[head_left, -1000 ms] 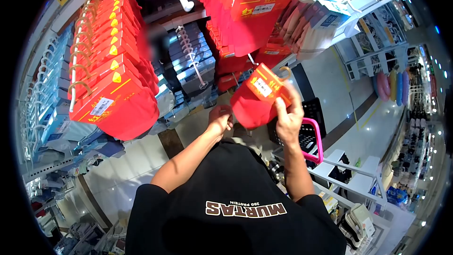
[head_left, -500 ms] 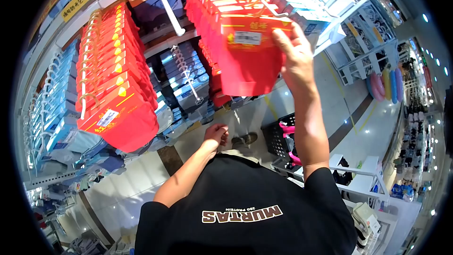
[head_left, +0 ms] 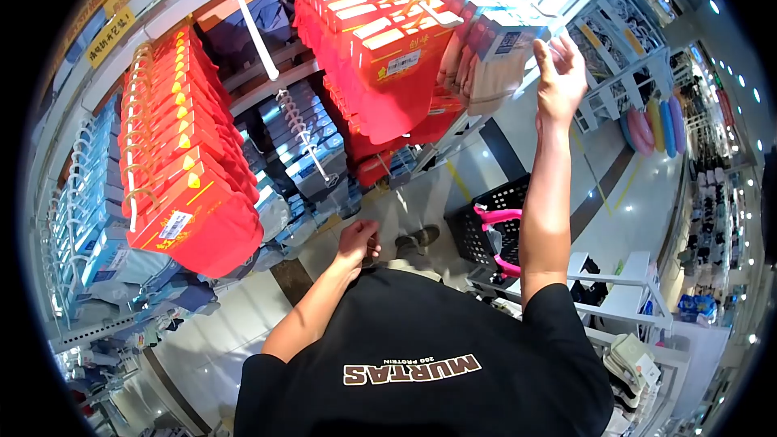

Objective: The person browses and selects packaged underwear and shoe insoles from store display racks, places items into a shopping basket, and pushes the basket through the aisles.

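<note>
My right hand (head_left: pixel 562 73) is raised at the right end of the rack, fingers apart and holding nothing. Just left of it hang beige packs with blue-grey cards (head_left: pixel 498 57). Further left, red packs (head_left: pixel 405 73) with red cards and a white label hang from a hooked rod. My left hand (head_left: pixel 358 243) is low in front of my body with its fingers curled; whether anything is inside them is hidden. Another row of red packs (head_left: pixel 194 210) hangs at the left.
A bare white rod (head_left: pixel 257 32) sticks out between the red rows. Blue-grey packs (head_left: pixel 303 137) hang below it. A black basket with pink handles (head_left: pixel 502 214) stands on the floor near my shoe (head_left: pixel 425 235). A white shelf unit (head_left: pixel 623 283) is at the right.
The red pack from my right hand now hangs at the front of the middle red row. My right hand has let go and moved right. My left hand stays low.
</note>
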Available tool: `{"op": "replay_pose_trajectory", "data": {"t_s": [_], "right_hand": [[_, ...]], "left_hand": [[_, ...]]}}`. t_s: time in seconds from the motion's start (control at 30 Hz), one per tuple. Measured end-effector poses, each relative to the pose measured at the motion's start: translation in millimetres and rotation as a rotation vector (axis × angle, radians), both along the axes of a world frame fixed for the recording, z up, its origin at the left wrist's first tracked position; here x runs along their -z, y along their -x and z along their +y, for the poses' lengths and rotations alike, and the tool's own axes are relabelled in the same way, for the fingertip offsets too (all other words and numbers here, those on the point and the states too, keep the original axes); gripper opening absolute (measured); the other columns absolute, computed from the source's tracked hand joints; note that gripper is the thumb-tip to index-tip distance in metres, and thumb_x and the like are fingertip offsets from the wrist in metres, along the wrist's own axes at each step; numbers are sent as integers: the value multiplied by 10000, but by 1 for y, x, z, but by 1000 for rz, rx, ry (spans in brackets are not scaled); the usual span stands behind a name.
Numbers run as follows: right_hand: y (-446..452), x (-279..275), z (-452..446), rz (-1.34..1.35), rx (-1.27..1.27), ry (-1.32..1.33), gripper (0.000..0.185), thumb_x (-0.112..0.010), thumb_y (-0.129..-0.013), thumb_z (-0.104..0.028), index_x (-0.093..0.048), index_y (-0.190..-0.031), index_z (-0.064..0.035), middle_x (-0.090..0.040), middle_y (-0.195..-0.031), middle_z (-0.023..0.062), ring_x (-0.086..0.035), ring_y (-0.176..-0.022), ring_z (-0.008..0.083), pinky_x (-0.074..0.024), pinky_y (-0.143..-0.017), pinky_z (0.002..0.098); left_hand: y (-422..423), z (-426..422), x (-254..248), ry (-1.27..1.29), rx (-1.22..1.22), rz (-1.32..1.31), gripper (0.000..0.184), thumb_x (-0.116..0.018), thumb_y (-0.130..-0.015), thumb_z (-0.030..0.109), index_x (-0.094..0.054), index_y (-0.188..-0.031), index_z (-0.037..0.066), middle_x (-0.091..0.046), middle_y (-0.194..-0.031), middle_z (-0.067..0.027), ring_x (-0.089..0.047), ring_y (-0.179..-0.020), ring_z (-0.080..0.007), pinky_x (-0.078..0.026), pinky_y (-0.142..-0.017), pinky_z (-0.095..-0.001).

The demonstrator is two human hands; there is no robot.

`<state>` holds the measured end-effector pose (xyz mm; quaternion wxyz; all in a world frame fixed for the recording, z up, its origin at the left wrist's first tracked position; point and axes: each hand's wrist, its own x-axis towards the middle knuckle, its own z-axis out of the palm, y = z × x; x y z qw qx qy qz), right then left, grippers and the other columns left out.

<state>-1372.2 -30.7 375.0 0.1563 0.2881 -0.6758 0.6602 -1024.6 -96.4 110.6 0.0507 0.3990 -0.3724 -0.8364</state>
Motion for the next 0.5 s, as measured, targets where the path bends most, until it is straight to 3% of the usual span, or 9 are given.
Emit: {"op": "replay_pose_trajectory", "data": {"t_s": [0.03,0.07,0.17,0.27,0.3,0.4,0.43,0.5], "right_hand": [[5,1,-2,-125,-90,19,673,-795,-836,-187,-457,-1371,42,-552,-1277,172,-555,-1132,219,-448,-990,332],[18,10,-4,-182,-167,35,764,-842,-779,-260,-458,-1367,40,-542,-1305,197,-554,-1164,257,-464,-969,362],[13,18,-12,-210,-192,14,798,-851,-771,-257,-420,-1354,76,-538,-1277,206,-573,-1118,238,-471,-955,351],[7,18,-11,-239,-128,-45,737,-833,-794,-212,-423,-1336,73,-625,-1154,160,-594,-1040,199,-445,-926,311],[5,17,-11,-213,-160,-30,627,-810,-818,-190,-477,-1282,70,-657,-1105,131,-611,-1015,191,-456,-920,312],[-3,7,-3,-340,-492,103,514,-778,-846,-149,-526,-1249,48,-653,-1139,119,-610,-1042,181,-467,-920,316],[-7,4,-2,-349,-519,141,412,-732,-883,-130,-560,-1221,31,-653,-1152,96,-614,-1054,180,-477,-924,329],[-11,-3,6,-435,-540,228,406,-714,-898,-146,-556,-1230,27,-654,-1148,88,-620,-1046,188,-484,-921,332]], "left_hand": [[2,0,0,2,9,7,174,-601,-961,225,-578,-1019,62,-594,-779,-35,-587,-602,-128,-465,-521,-263],[3,0,0,2,9,21,174,-602,-961,225,-577,-1019,63,-594,-776,-34,-588,-603,-127,-466,-522,-261],[4,1,0,-5,1,44,174,-603,-961,225,-576,-1019,64,-593,-769,-33,-591,-606,-125,-467,-523,-259],[1,1,-1,-5,-23,45,181,-602,-963,222,-580,-1021,52,-591,-759,-36,-590,-603,-124,-468,-517,-260],[0,1,-2,0,-33,43,190,-603,-962,220,-584,-1022,40,-590,-754,-40,-588,-599,-125,-466,-510,-261],[-1,0,-4,6,-40,35,207,-606,-961,219,-587,-1026,24,-589,-746,-43,-585,-593,-127,-465,-504,-261],[-1,0,-5,5,-37,30,211,-607,-960,220,-587,-1028,21,-589,-745,-43,-585,-592,-127,-465,-505,-261],[3,2,-7,28,-26,9,215,-606,-962,224,-588,-1031,22,-590,-754,-40,-585,-594,-125,-465,-504,-260]]}}
